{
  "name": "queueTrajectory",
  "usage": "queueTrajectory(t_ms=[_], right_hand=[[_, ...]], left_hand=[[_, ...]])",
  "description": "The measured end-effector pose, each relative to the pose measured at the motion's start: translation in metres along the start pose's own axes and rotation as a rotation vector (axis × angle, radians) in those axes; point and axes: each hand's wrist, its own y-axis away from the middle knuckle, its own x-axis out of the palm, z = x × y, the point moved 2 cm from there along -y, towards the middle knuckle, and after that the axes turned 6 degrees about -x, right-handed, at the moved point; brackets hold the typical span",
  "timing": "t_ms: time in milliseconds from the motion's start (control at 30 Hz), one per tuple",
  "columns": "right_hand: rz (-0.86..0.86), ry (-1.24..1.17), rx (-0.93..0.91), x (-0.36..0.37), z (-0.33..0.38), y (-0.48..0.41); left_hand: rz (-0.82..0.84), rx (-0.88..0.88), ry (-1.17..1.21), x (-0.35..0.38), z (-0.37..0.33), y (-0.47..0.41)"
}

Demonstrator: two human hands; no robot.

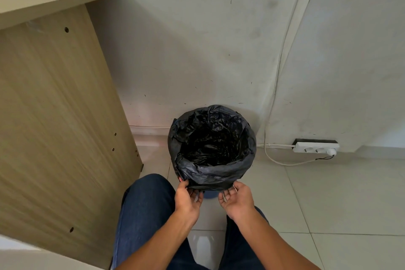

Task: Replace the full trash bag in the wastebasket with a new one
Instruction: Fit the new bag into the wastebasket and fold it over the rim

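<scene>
A round wastebasket stands on the floor against the wall, lined with a black trash bag (211, 169) whose edge is folded down over the rim and covers the sides. The bag's inside looks dark and crumpled. Only a sliver of the blue wastebasket (209, 195) shows below the bag's hem. My left hand (188, 196) touches the hem at the near left, with its thumb on the plastic. Palm up, my right hand (235, 197) meets the hem at the near right with loosely curled fingers. Whether either hand pinches the plastic is unclear.
A tall wooden desk side panel (59, 116) stands close on the left. A white power strip (315, 147) with a cable lies on the floor by the wall at the right. My knees in dark jeans (144, 208) are just in front of the basket. Pale tiles cover the floor.
</scene>
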Motion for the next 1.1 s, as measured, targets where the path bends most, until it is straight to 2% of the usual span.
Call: queueTrajectory(t_ms=[100, 233, 433, 567, 700, 767, 900, 1033, 1100], right_hand=[[-0.022, 0.0, -0.057, -0.001, 0.001, -0.002], [-0.036, 0.093, -0.122, -0.003, -0.002, -0.008], [-0.009, -0.054, 0.007, -0.001, 0.008, -0.012], [0.025, -0.124, 0.028, 0.003, 0.01, -0.011], [-0.01, -0.037, 0.017, 0.006, 0.008, -0.016], [-0.043, -0.019, 0.005, 0.008, 0.006, -0.02], [-0.06, -0.09, -0.065, 0.011, 0.009, -0.02], [-0.038, -0.084, -0.14, 0.01, 0.012, -0.008], [-0.065, -0.02, -0.167, 0.008, 0.011, -0.01]], left_hand=[[0.063, -0.021, 0.134, 0.002, -0.004, 0.0], [0.09, 0.028, 0.107, 0.006, -0.005, 0.001], [0.097, -0.01, 0.028, 0.005, -0.009, 0.001], [-0.016, 0.068, -0.096, 0.01, -0.007, 0.002], [-0.22, 0.292, -0.317, 0.005, 0.004, 0.0], [-0.224, 0.343, -0.366, 0.008, 0.005, 0.002], [-0.115, 0.316, -0.297, 0.017, 0.002, 0.009], [-0.196, 0.38, -0.332, 0.013, -0.003, 0.002], [-0.242, 0.331, -0.257, 0.011, -0.005, -0.002]])
